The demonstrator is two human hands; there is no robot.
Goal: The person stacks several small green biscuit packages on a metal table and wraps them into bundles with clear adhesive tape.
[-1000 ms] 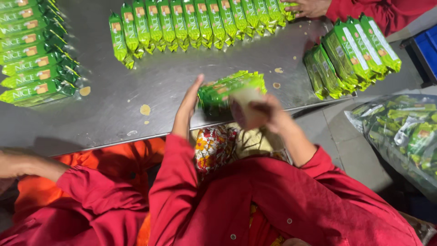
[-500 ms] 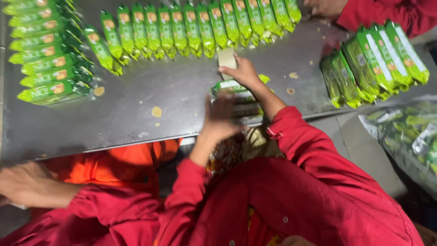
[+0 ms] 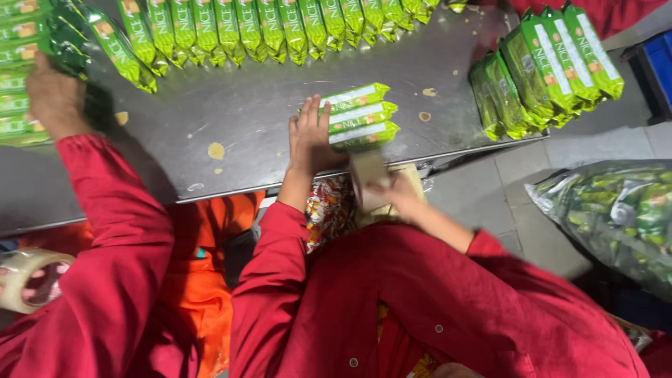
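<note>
A bundle of three green snack packets (image 3: 357, 115) lies on the grey metal table (image 3: 245, 112) near its front edge. My left hand (image 3: 311, 136) rests flat against the bundle's left end, fingers spread. My right hand (image 3: 397, 190) is just below the table edge, closed around a beige roll of tape (image 3: 367, 178) that sits right under the bundle. Both my sleeves are red.
A row of green packets (image 3: 231, 28) runs along the table's far side, with a stack (image 3: 546, 63) at the right. A co-worker's hand (image 3: 52, 98) touches packets at the far left. A clear bag of packets (image 3: 616, 217) sits on the floor; another tape roll (image 3: 28, 276) is bottom left.
My right hand has brought the tape roll from the bundle's far side down to the table's front edge. My left hand moved onto the bundle. The co-worker's hand reached up to the left packets.
</note>
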